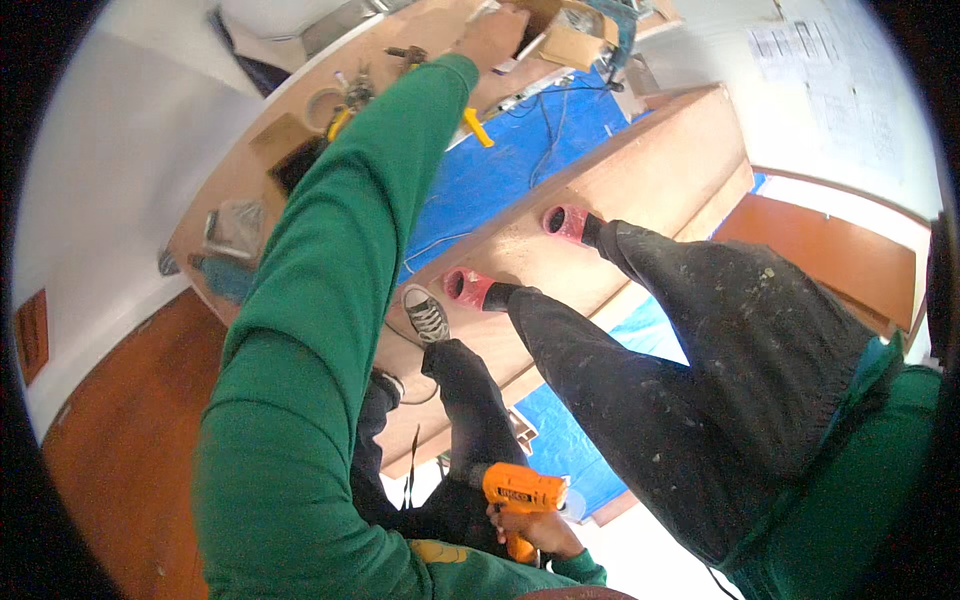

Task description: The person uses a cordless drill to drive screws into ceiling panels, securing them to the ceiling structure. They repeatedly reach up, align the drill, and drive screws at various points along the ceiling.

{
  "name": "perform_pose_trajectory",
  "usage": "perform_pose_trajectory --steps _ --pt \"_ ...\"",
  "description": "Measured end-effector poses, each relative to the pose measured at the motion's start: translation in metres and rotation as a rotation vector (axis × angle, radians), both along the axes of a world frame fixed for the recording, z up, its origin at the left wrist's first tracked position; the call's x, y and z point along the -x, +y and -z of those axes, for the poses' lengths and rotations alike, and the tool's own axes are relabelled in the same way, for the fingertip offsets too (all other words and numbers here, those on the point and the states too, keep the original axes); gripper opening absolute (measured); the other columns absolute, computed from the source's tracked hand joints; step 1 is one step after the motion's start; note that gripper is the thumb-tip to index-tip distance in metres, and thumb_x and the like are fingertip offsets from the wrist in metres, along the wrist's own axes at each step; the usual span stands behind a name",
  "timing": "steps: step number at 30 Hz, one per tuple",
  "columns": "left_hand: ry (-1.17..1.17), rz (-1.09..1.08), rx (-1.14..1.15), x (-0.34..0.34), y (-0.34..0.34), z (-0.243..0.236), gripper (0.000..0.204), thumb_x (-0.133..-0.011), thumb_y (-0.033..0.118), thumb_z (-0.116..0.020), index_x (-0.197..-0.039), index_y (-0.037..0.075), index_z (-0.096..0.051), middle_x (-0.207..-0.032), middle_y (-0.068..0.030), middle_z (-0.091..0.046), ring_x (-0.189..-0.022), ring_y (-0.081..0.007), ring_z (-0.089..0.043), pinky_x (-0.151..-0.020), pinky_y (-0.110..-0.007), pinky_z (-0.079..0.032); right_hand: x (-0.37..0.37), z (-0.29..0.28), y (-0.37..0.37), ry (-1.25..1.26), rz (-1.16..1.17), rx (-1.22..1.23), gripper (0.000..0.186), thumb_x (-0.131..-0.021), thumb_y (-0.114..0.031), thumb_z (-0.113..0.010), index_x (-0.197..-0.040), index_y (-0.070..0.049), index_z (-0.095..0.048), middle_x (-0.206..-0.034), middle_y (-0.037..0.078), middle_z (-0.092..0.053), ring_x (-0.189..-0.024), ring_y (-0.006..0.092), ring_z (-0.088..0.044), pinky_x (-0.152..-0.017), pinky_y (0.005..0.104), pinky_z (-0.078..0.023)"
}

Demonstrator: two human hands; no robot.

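Below, right hand [532, 530] gripped orange drill [524, 489] by handle, in front of dark trousers [472, 425]. Up high, left hand [492, 38] was just beside open cardboard box [575, 48] on wooden bench [300, 95]; could not tell if it held anything. Other person's pink shoes [467, 287] stood nearby.

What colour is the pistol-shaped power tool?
The power tool is mostly orange; it shows best in the head view.

Your drill [522, 490]: smooth orange plastic. Your left sleeve [345, 230]: matt green cloth. Blue sheet [470, 185]: creased plastic. Box [575, 48]: cardboard.
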State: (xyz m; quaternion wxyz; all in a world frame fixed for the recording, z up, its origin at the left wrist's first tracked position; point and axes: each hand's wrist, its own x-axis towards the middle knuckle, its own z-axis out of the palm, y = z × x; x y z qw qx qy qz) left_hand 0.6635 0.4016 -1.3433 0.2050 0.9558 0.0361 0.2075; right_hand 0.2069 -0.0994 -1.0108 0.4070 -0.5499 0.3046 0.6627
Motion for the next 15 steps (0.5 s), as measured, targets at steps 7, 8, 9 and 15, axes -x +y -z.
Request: perform_pose_trajectory --steps 7,8,9,15 --pt "0.122 -0.132 -0.204 -0.013 0.003 0.032 0.022 -0.095 0.017 -0.058 -0.109 0.003 -0.068 -0.105 -0.014 -0.071 -0.099 -0.0372 -0.07 -0.086 -0.049 -0.056 0.024 -0.003 -0.012 0.07 0.265 -0.026 0.032 -0.095 -0.008 -0.072 -0.125 -0.003 -0.061 -0.104 0.005 -0.069 -0.083 0.015 -0.065 -0.071 0.032 -0.058" --pt "0.032 -0.096 -0.22 -0.009 0.023 0.041 0.02 -0.096 0.014 -0.055 -0.106 0.003 -0.068 -0.102 -0.0121 -0.071 -0.095 -0.0364 -0.07 -0.082 -0.048 -0.057 0.021 0.0 -0.012 0.06 0.226 -0.013 0.031 -0.095 -0.008 -0.072 -0.124 -0.002 -0.061 -0.103 0.005 -0.069 -0.082 0.015 -0.065 -0.071 0.0321 -0.058" --pt "-0.052 -0.04 -0.226 -0.007 0.026 0.04 0.02 -0.096 0.012 -0.051 -0.104 0.004 -0.068 -0.099 -0.0103 -0.071 -0.092 -0.0356 -0.071 -0.078 -0.046 -0.058 0.02 0.0 -0.011 0.054 0.206 0.01 0.031 -0.095 -0.008 -0.071 -0.124 -0.002 -0.061 -0.103 0.006 -0.069 -0.082 0.015 -0.064 -0.07 0.0322 -0.058" --pt "0.205 -0.089 -0.115 0.011 0.016 0.015 0.032 -0.101 0.019 -0.049 -0.127 0.008 -0.066 -0.109 -0.0218 -0.07 -0.102 -0.0404 -0.071 -0.087 -0.052 -0.058 0.022 0.007 -0.021 0.041 0.189 -0.023 0.029 -0.094 -0.005 -0.068 -0.121 0.0 -0.061 -0.101 0.008 -0.069 -0.079 0.0161 -0.067 -0.066 0.0329 -0.059"
